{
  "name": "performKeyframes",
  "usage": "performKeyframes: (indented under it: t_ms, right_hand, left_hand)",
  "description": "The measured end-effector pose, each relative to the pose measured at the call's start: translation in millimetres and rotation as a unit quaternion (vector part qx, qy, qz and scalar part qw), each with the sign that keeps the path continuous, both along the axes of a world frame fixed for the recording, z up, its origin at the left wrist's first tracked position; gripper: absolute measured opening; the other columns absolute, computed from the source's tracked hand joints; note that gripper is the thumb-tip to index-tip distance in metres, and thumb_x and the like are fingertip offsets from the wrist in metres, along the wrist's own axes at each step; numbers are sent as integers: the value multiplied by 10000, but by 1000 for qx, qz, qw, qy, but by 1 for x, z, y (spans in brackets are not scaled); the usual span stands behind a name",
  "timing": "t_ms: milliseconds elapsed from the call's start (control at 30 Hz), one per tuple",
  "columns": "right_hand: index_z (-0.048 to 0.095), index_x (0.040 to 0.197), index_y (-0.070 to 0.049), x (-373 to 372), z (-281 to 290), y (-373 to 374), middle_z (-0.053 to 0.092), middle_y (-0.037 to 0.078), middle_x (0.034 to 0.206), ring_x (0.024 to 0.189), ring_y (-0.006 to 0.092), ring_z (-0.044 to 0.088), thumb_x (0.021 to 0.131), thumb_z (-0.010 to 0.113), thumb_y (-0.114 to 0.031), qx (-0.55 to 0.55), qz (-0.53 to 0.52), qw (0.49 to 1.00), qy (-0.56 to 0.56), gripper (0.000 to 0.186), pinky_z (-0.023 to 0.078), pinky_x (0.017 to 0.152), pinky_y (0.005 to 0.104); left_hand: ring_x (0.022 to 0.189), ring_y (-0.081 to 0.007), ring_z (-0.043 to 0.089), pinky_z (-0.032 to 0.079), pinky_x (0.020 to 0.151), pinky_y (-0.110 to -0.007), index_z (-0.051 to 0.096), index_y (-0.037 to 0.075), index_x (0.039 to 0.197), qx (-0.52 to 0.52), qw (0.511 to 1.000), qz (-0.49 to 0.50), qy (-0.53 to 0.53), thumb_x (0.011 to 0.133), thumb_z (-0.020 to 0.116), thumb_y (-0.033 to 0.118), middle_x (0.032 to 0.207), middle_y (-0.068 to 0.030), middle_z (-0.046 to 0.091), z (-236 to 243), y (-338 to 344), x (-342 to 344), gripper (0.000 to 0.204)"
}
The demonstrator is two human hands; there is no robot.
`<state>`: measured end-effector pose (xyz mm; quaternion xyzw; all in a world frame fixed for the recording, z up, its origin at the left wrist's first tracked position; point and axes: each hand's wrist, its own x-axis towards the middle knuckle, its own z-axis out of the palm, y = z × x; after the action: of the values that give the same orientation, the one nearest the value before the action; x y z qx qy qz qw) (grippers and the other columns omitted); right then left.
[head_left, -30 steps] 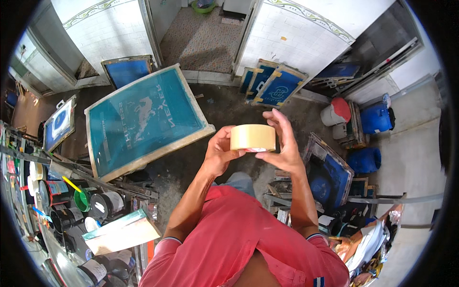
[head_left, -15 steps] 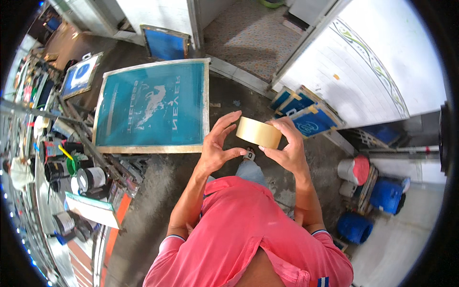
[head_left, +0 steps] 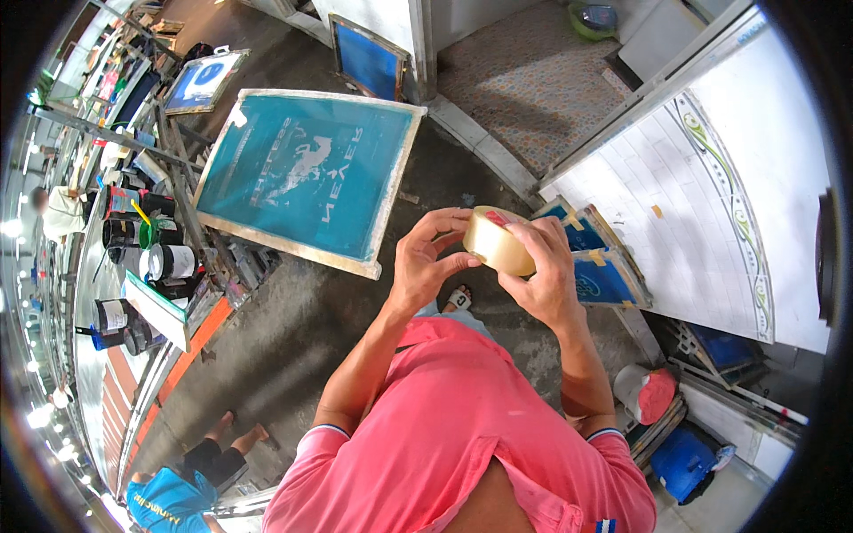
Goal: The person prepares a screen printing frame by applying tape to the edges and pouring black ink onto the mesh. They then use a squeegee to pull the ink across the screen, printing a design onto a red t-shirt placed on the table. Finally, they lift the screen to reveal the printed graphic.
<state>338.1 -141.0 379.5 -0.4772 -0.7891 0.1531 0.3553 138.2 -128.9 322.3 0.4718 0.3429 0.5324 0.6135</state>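
A wide roll of pale yellow tape (head_left: 498, 247) is held up in front of my chest. My right hand (head_left: 548, 271) grips its right side, thumb below and fingers over the top. At its left side, the thumb and fingers of my left hand (head_left: 426, 265) pinch the rim. Beyond my left hand is a framed screen-printing screen (head_left: 355, 200) with teal mesh and a pale figure and lettering on it.
Smaller blue screens (head_left: 600, 277) lean by the white wall panel on the right. Ink tubs (head_left: 171, 263) crowd the bench at left. A person in a blue shirt (head_left: 173, 502) is at the lower left. A blue container (head_left: 684, 462) stands at lower right.
My left hand, apart from the tape roll before, has closed onto its left rim. The roll is tilted more. My view has turned, bringing the person in blue into sight.
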Motion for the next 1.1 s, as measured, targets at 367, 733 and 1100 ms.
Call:
performKeyframes:
  t_ms: [367, 733, 1100]
  right_hand:
    - [626, 1103, -35, 64, -12, 71, 582, 109, 994, 904, 272, 580, 632, 760, -27, -160, 59, 975, 141, 489, 463, 808, 368]
    - [587, 1133, -9, 86, -39, 187, 564, 45, 1060, 975, 140, 574, 657, 712, 37, -303, 35, 882, 359, 494, 481, 843, 287]
    - [467, 1406, -30, 78, -103, 302, 560, 150, 1347, 1234, 265, 547, 878, 721, -404, -482, 190, 669, 533, 694, 427, 1064, 442]
  left_hand:
    - [1198, -181, 516, 414, 1016, -341, 554, 27, 1269, 56, 985, -165, 0, 810, 808, 144, 1297, -82, 522, -6, 88, 56, 537]
    - [1319, -237, 463, 359, 1114, -410, 526, -25, 1358, -110, 933, -201, -276, 805, 768, 124, 1403, -133, 512, -14, 200, 45, 622]
    - [1200, -207, 555, 413, 1052, -363, 509, -27, 1348, -97, 993, -65, -24, 881, 678, 436, 1269, -133, 595, -54, 265, 57, 679]
